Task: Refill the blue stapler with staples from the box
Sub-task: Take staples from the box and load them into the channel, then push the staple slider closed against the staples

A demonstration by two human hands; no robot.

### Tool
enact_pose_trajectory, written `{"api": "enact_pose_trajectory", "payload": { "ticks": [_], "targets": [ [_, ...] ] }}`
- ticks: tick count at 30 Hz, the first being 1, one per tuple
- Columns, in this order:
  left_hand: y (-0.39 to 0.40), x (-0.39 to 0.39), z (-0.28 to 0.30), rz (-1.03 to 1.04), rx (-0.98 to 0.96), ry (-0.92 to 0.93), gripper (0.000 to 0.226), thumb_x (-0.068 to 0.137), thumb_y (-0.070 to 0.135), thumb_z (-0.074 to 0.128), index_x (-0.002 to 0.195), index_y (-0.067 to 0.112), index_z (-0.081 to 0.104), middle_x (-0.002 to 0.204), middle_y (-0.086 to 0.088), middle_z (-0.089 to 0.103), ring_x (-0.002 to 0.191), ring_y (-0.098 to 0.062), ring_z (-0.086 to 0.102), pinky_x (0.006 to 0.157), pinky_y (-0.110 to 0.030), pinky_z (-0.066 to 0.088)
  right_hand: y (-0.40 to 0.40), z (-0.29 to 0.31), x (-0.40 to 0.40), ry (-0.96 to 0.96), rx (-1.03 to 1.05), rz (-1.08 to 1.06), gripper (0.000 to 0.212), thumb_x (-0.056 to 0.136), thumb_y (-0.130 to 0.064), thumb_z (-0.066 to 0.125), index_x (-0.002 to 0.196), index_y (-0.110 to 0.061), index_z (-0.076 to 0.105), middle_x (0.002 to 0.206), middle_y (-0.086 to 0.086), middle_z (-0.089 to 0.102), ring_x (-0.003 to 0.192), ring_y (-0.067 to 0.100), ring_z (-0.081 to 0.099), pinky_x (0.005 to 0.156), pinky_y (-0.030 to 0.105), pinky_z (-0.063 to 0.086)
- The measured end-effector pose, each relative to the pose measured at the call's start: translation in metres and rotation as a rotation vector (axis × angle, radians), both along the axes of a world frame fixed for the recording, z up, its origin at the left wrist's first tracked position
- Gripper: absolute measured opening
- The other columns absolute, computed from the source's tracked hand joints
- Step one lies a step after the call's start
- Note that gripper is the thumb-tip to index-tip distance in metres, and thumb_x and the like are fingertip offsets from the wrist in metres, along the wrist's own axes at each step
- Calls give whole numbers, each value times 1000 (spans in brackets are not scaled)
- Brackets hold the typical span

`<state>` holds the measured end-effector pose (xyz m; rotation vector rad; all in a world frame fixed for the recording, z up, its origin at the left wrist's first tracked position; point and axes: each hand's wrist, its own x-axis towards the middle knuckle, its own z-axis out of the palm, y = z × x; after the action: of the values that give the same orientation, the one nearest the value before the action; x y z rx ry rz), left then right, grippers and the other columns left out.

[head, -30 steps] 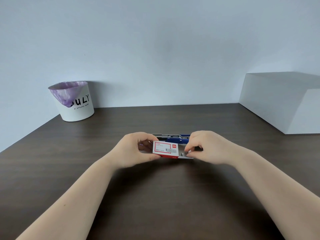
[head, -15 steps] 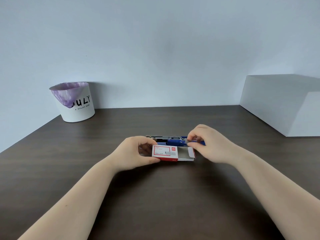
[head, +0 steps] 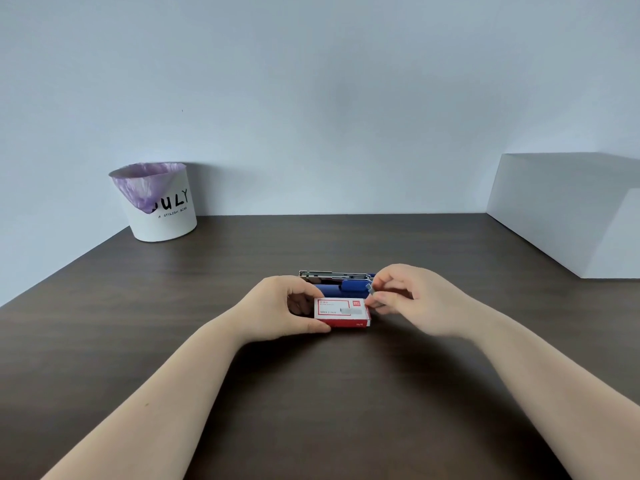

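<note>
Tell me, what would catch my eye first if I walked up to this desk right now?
Most likely the two bare hands meeting mid-desk: the left hand steadies a red and white staple box, while the right hand pinches a small strip of staples just above it. Right behind lies the blue stapler, opened with its metal rail showing. Far left against the wall stands a white bin with a purple liner.

My left hand (head: 277, 308) grips the red-and-white staple box (head: 342, 312) on the dark table (head: 311, 410). My right hand (head: 412, 299) pinches a strip of staples (head: 371, 289) just above the box's right end. The blue stapler (head: 337, 283) lies open behind.
</note>
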<state>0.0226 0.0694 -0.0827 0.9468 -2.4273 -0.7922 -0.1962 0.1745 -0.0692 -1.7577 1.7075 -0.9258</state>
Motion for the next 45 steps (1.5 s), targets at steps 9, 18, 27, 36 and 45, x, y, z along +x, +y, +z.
{"api": "enact_pose_trajectory", "payload": {
  "ticks": [9, 18, 27, 36, 45],
  "targets": [
    [0, -3, -1, -85, 14, 1, 36, 63, 34, 83, 97, 32, 71, 92, -2, 66, 77, -14, 63, 75, -22, 52, -2, 2, 3, 132, -84, -46, 13, 93, -15, 50, 91, -26, 55, 88, -8, 69, 67, -2, 67, 67, 16, 53],
    [-2, 0, -2, -93, 18, -8, 37, 62, 39, 83, 96, 31, 71, 92, 1, 65, 78, -10, 62, 77, -23, 53, -11, 8, -7, 364, -196, -209, 14, 93, -15, 49, 99, -14, 61, 97, 1, 66, 91, 17, 60, 81, 26, 45],
    [1, 2, 2, -91, 5, -54, 43, 58, 42, 84, 97, 28, 71, 93, 1, 63, 79, -9, 59, 78, -25, 52, -26, 25, 0, 474, -203, -164, 18, 92, -15, 50, 100, -10, 65, 95, 2, 63, 88, 18, 56, 78, 24, 41],
    [-4, 8, 5, 62, 52, 192, 15, 80, 37, 67, 94, 29, 66, 82, 9, 68, 76, -7, 61, 77, -22, 50, -44, 18, 6, 569, -150, -75, 22, 93, -16, 48, 104, -13, 67, 91, -5, 55, 81, 10, 48, 77, 19, 34],
    [-23, 4, -11, 193, -74, 181, 31, 85, 11, 61, 114, 18, 62, 108, 4, 59, 103, -11, 58, 97, -30, 49, -48, 10, 1, 534, -172, -32, 21, 93, -15, 49, 103, -16, 67, 100, 0, 61, 80, 4, 48, 66, 5, 33]
  ]
}}
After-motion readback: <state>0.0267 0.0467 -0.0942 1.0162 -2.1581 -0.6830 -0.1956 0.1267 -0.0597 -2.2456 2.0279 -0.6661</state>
